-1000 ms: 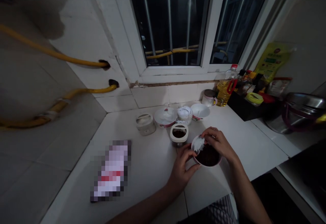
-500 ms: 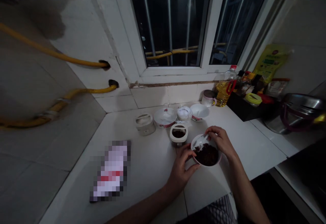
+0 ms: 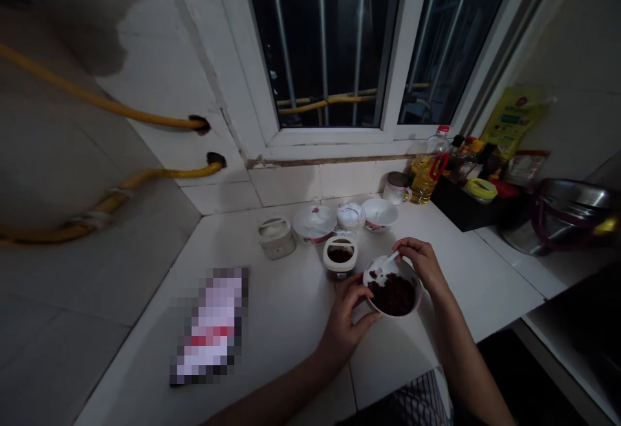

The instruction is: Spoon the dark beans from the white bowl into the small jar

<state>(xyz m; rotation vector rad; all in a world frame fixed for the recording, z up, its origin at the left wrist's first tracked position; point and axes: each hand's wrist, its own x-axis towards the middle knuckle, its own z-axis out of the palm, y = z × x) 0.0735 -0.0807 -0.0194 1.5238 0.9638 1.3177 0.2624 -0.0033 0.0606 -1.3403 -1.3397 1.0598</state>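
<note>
A white bowl [image 3: 414, 304] stands on the counter in front of me with a dark reddish-brown, crumbly food [image 3: 394, 297] in it. My left hand [image 3: 350, 309] grips the bowl's left rim between thumb and fingers. Pinched in my right hand [image 3: 421, 263] is the handle of a white spoon [image 3: 386, 267], whose bowl end lies inside near the upper left wall. Just beyond my left hand sits a small container with a white rim and handle [image 3: 340, 259], holding a similar dark content.
Behind stand a lidded clear container [image 3: 275, 237], two patterned bowls [image 3: 314, 222] [image 3: 380, 214], and a white tub [image 3: 350, 216]. An oil bottle [image 3: 425, 174], a seasoning box [image 3: 458, 205] and a steel pot [image 3: 563, 219] are right. A blurred-out object [image 3: 211, 326] lies left.
My right hand has shifted slightly right with the spoon, showing more of its handle. The dark food at the bowl's upper left has moved a little. My left hand keeps its place.
</note>
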